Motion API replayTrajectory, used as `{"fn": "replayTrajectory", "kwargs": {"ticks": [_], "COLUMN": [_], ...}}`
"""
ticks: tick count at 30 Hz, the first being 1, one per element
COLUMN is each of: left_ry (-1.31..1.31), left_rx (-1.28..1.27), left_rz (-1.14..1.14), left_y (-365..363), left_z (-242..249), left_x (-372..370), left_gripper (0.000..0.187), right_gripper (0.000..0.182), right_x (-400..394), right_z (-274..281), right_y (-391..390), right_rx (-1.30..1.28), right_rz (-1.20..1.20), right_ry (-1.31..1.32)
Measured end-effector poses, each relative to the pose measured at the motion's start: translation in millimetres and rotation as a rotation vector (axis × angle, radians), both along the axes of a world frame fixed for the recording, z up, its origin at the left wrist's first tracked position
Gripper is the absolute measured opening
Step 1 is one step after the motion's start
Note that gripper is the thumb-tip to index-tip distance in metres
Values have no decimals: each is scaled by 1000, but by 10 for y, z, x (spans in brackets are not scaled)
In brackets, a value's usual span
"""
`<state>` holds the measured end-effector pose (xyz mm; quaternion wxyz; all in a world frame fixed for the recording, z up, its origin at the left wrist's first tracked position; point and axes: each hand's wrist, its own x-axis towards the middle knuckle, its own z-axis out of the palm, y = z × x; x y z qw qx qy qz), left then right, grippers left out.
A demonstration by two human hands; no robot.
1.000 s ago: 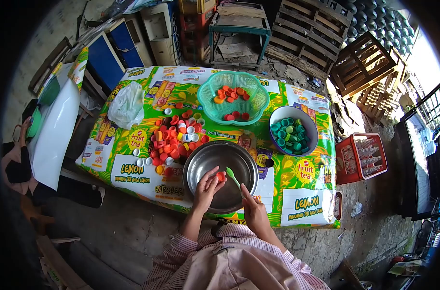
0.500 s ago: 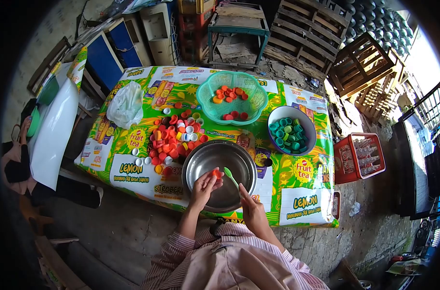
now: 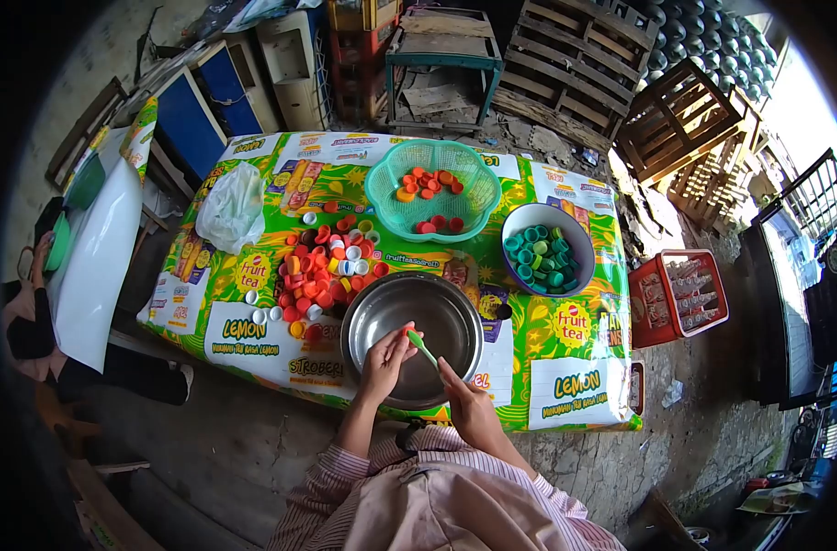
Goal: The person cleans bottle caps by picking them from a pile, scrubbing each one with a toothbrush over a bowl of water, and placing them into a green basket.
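Over the steel bowl (image 3: 356,365), my left hand (image 3: 384,365) pinches a red cap (image 3: 407,328). My right hand (image 3: 472,404) grips a small green-handled tool (image 3: 425,349), whose head is at the cap. A pile of red, orange and white caps (image 3: 319,275) lies left of the bowl. Behind the bowl stands a turquoise basket (image 3: 391,213) with red and orange caps inside. To its right, a white bowl with a dark rim (image 3: 508,230) holds green and teal caps (image 3: 542,257).
A plastic bag (image 3: 230,209) sits on the table's left part. At the far left a person (image 3: 46,303) is beside a white surface (image 3: 101,266). A red crate (image 3: 648,303) stands right of the table; pallets (image 3: 575,69) and a teal-framed table (image 3: 444,60) are behind.
The green tool has come to the red cap in my left hand, as my right hand moved slightly left. The view has shifted a little.
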<state>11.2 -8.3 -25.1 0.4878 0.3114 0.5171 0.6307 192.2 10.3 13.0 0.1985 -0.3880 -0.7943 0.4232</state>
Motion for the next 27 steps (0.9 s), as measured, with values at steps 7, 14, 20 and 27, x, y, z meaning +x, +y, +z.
{"fn": "replayTrajectory", "kwargs": {"ticks": [7, 14, 20, 27], "left_ry": [-20, -183, -249, -151], "left_rx": [-35, -84, -54, 0], "left_rz": [-25, -11, 65, 70], "left_y": [-1, -17, -27, -44], "left_z": [-64, -31, -59, -107], "left_x": [-31, -15, -12, -27], "left_gripper": [35, 34, 33, 29], "right_gripper": [51, 50, 50, 50], "right_x": [-27, -54, -40, -20], "right_z": [-47, -72, -26, -9], "right_y": [13, 43, 98, 125], "right_rx": [60, 25, 60, 59], "right_rz": [-22, 5, -26, -57], "right_ry": [89, 96, 99, 99]}}
